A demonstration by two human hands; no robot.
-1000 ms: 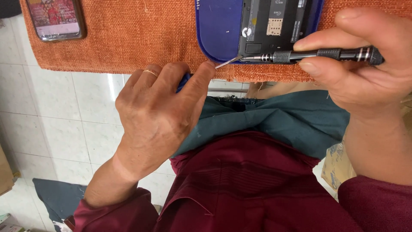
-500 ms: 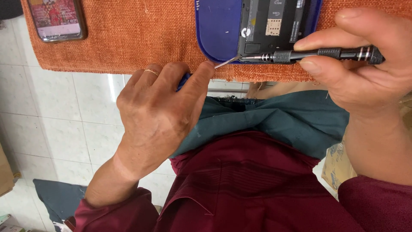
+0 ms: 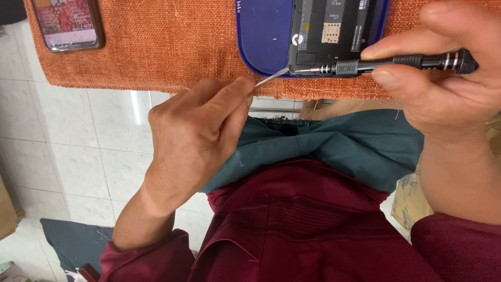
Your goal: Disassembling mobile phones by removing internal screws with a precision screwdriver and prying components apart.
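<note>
A phone (image 3: 68, 23) lies on the orange cloth (image 3: 156, 47), well left of the hands. The left hand (image 3: 195, 130) pinches a thin pick (image 3: 271, 77), its tip at the opened device (image 3: 334, 34) on a blue tray (image 3: 261, 36). The right hand (image 3: 438, 78) grips a screwdriver (image 3: 386, 63), bit at the device's corner. A slip could gouge the board.

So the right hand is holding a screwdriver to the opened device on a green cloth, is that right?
Not quite: in the head view the cloth is orange, not green. The right hand does hold the screwdriver to the opened device on it.
</note>
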